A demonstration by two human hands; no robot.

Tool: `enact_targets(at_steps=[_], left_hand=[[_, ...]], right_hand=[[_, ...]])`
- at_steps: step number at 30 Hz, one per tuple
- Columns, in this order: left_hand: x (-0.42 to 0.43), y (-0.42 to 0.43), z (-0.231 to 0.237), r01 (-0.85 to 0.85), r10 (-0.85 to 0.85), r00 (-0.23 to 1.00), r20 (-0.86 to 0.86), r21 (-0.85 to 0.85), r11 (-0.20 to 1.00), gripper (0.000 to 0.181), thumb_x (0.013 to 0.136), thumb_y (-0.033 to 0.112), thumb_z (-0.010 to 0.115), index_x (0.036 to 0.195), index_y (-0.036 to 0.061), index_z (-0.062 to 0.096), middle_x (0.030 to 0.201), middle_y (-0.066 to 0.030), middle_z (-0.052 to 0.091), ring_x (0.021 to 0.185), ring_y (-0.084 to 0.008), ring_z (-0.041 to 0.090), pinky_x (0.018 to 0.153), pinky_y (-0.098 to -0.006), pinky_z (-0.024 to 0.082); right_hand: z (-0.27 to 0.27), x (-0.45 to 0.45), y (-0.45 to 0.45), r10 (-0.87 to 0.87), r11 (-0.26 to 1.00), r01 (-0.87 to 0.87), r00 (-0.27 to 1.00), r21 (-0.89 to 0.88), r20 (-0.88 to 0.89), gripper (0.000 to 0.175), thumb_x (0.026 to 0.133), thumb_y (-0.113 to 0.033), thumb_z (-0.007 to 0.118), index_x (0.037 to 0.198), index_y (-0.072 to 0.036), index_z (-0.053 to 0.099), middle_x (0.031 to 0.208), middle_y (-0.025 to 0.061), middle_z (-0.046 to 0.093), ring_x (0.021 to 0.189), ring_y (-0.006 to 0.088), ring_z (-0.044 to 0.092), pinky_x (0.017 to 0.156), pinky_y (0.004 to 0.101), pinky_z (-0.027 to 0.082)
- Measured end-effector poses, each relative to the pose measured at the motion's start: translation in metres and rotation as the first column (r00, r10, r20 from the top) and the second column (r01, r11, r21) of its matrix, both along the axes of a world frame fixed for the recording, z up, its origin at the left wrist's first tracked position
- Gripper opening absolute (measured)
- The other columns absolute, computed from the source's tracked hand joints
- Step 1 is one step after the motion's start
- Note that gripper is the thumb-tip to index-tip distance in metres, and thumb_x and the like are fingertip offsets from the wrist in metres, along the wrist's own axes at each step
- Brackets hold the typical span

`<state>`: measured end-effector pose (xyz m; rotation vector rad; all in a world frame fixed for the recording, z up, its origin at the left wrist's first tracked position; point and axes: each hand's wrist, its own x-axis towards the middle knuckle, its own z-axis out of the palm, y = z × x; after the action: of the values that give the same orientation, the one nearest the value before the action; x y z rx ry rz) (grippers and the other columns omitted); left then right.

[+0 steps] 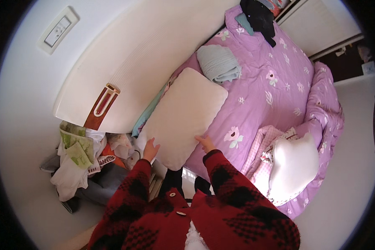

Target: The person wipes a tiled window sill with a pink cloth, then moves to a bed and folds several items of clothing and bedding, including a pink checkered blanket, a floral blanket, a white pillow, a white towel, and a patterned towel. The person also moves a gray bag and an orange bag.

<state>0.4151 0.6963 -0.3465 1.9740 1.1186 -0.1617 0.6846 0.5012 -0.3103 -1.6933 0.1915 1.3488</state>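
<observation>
A plain cream pillow lies on the bed, its near end reaching over the edge towards me. My left hand is at the near left corner, thumb and fingers spread. At the right side of the pillow is my right hand, fingertips at its border and fingers apart. Neither hand shows a closed grasp. Beneath the pillow, a purple floral bed cover spreads across the bed. Just beyond the far end sits a folded pale grey-blue towel or blanket.
The cream headboard borders the bed's left side. Clothes are heaped over a dark grey item at lower left. A white contoured pillow rests on pink checked bedding at right. Black clothing lies at the far end.
</observation>
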Motion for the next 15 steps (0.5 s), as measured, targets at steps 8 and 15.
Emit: enact_targets(at_steps=[8, 15], left_hand=[[-0.037, -0.027, 0.015, -0.043, 0.033, 0.996, -0.080, -0.125, 0.991, 0.067, 0.087, 0.031, 0.065, 0.140, -0.0017, 0.042, 0.137, -0.0257, 0.047, 0.128, -0.0381, 0.045, 0.107, -0.0405, 0.037], [-0.039, 0.003, 0.013, -0.322, 0.322, 0.947, -0.002, -0.005, 0.947, 0.072, 0.088, 0.036, 0.064, 0.141, -0.0050, 0.038, 0.134, -0.0301, 0.048, 0.125, -0.0405, 0.048, 0.105, -0.0421, 0.039]], right_hand=[[-0.057, -0.036, 0.033, -0.317, 0.942, 0.322, 0.946, 0.098, -0.064, 0.048, 0.079, -0.012, 0.071, 0.123, 0.000, 0.053, 0.109, 0.0125, 0.064, 0.096, 0.0237, 0.063, 0.082, 0.0367, 0.051], [0.002, -0.030, 0.045, -0.285, 0.926, 0.207, 0.932, 0.315, 0.225, 0.048, 0.074, -0.005, 0.064, 0.120, 0.001, 0.053, 0.110, 0.0119, 0.063, 0.096, 0.0229, 0.062, 0.084, 0.0347, 0.050]])
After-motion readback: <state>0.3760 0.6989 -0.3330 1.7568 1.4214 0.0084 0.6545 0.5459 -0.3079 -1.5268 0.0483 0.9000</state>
